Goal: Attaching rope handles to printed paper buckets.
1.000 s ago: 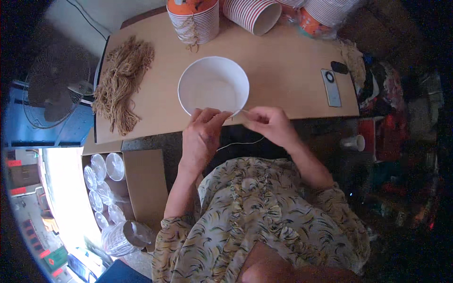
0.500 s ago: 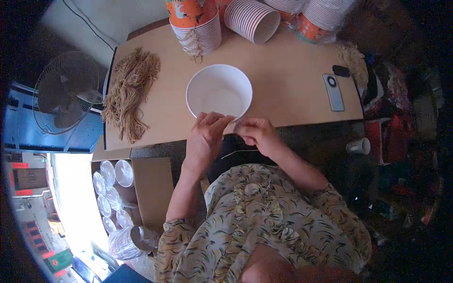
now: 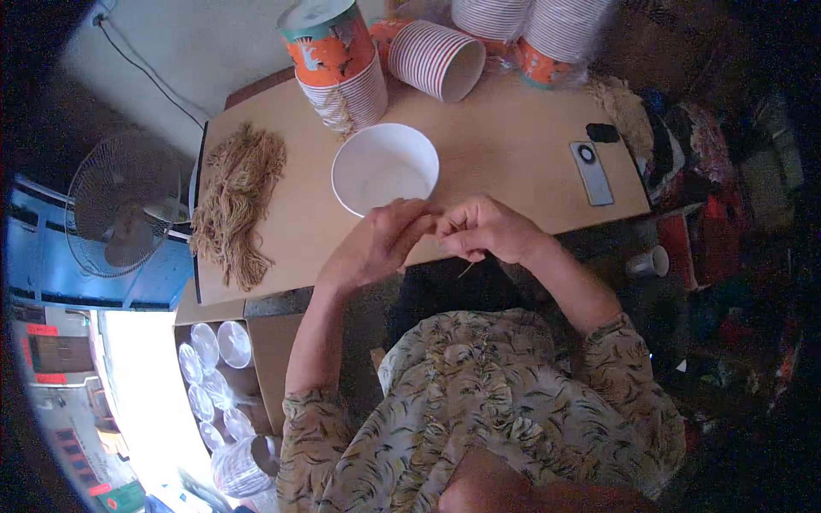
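Observation:
A white paper bucket [image 3: 385, 171] stands at the near edge of the table, its open mouth facing me. My left hand [image 3: 380, 244] is closed at the bucket's near rim, its fingers bent together; what they pinch is hidden. Close beside it on the right, my right hand [image 3: 487, 231] is closed with thumb and fingers pinched. A short end of thin tan string [image 3: 466, 270] hangs below the right hand. The fingertips of both hands nearly meet just past the rim, and the string between them is mostly covered.
A bundle of tan strings [image 3: 239, 201] lies at the table's left. Behind stand stacked orange-printed buckets [image 3: 329, 60], with another stack lying sideways [image 3: 432, 64]. A phone [image 3: 592, 173] rests at the right. A fan [image 3: 124, 205] and a carton of plastic-wrapped cups [image 3: 214, 368] are at left.
The view has shifted slightly. My left hand has turned flatter across the rim, and my right hand has come in beside it. The string end trailing toward my lap now shows as a short end.

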The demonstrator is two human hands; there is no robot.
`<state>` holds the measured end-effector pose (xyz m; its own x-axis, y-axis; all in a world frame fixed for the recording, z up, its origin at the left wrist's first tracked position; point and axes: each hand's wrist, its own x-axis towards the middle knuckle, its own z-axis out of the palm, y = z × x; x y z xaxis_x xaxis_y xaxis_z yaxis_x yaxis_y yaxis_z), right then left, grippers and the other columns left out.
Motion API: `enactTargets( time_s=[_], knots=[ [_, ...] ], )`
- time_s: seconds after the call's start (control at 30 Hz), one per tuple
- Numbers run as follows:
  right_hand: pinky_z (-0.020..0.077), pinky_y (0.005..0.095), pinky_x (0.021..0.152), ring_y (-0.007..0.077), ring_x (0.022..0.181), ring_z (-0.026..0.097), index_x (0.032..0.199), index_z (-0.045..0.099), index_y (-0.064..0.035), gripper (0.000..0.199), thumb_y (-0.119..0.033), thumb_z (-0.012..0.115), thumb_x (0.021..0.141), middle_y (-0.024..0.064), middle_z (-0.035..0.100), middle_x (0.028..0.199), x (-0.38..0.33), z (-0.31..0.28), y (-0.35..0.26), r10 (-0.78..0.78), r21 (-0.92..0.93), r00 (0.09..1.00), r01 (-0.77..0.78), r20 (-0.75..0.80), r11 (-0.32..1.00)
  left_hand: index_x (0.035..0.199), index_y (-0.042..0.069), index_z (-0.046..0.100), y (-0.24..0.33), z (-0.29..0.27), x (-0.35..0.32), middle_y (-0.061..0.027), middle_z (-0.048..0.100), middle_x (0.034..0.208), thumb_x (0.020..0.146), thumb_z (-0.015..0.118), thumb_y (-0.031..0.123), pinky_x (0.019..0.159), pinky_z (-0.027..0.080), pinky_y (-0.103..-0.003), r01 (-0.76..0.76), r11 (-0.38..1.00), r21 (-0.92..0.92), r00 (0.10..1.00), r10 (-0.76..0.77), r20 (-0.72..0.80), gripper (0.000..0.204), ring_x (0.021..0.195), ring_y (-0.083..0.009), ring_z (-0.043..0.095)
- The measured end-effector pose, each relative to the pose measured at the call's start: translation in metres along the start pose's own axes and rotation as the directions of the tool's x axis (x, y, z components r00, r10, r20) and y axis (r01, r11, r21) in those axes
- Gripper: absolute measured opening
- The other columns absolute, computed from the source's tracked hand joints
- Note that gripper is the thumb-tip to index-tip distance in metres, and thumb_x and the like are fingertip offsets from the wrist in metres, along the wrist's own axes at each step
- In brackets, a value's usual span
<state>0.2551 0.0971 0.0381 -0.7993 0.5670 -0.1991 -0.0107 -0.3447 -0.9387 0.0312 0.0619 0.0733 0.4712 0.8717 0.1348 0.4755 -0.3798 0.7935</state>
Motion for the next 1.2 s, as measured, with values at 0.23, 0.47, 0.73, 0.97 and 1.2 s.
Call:
enactTargets(
  time_s=[0.23, 0.47, 0.73, 0.97, 1.2],
  knots=[
    [0.0445, 0.0192, 0.051, 0.0061, 0.057, 0.054, 0.111, 0.060, -0.0038, 0.026, -0.026, 0.058, 0.098, 0.0027, 0.063, 0.082, -0.012, 0.003, -0.009, -0.013, 0.032, 0.981, 0.019, -0.194, 0.999, 0.096, 0.002, 0.062, -0.023, 0.000, 0.001, -0.0022, 0.064, 0.083, 0.103, 0.051, 0.024, 0.066, 0.049, -0.026, 0.166, 0.926, -0.340, 0.984, -0.132, 0.123, 0.026, 0.076, -0.0085, 0.058],
    [0.0473, 0.0205, 0.059, 0.0045, 0.068, 0.056, 0.121, 0.055, -0.0029, 0.028, -0.020, 0.058, 0.098, 0.0034, 0.064, 0.093, -0.018, 0.013, 0.000, -0.562, -0.482, 0.741, 0.365, -0.369, 0.797, 0.094, 0.001, 0.062, -0.018, 0.003, 0.006, -0.0020, 0.065, 0.084, 0.103, 0.050, 0.027, 0.067, 0.049, -0.026, 0.196, 0.908, -0.370, 0.980, -0.176, 0.088, 0.030, 0.076, -0.0084, 0.059],
    [0.0478, 0.0248, 0.059, 0.0072, 0.065, 0.057, 0.099, 0.065, -0.0018, 0.017, -0.012, 0.071, 0.087, 0.0022, 0.065, 0.076, -0.013, 0.011, 0.007, -0.574, -0.657, 0.737, 0.239, -0.357, 0.715, 0.097, 0.000, 0.064, -0.011, 0.007, 0.009, -0.0022, 0.066, 0.083, 0.103, 0.052, 0.024, 0.067, 0.050, -0.026, 0.165, 0.925, -0.341, 0.986, -0.152, 0.065, 0.028, 0.075, -0.0078, 0.059],
    [0.0480, 0.0244, 0.061, 0.0058, 0.066, 0.056, 0.100, 0.066, -0.0008, 0.016, -0.012, 0.069, 0.089, 0.0011, 0.065, 0.077, -0.014, 0.020, 0.000, -0.473, -0.543, 0.796, 0.224, -0.378, 0.810, 0.096, -0.001, 0.065, -0.015, 0.008, 0.006, -0.0011, 0.064, 0.080, 0.101, 0.055, 0.020, 0.066, 0.049, -0.025, 0.144, 0.938, -0.316, 0.989, -0.146, 0.018, 0.024, 0.073, -0.0074, 0.057],
    [0.0476, 0.0261, 0.061, 0.0074, 0.067, 0.057, 0.098, 0.064, -0.0013, 0.011, -0.011, 0.064, 0.092, 0.0043, 0.063, 0.076, -0.011, 0.015, 0.004, -0.573, -0.659, 0.752, 0.252, -0.327, 0.708, 0.097, -0.001, 0.066, -0.013, 0.009, 0.008, -0.0021, 0.063, 0.077, 0.100, 0.057, 0.019, 0.064, 0.048, -0.025, 0.142, 0.952, -0.273, 0.990, -0.141, 0.021, 0.023, 0.070, -0.0070, 0.056]
  ],
)
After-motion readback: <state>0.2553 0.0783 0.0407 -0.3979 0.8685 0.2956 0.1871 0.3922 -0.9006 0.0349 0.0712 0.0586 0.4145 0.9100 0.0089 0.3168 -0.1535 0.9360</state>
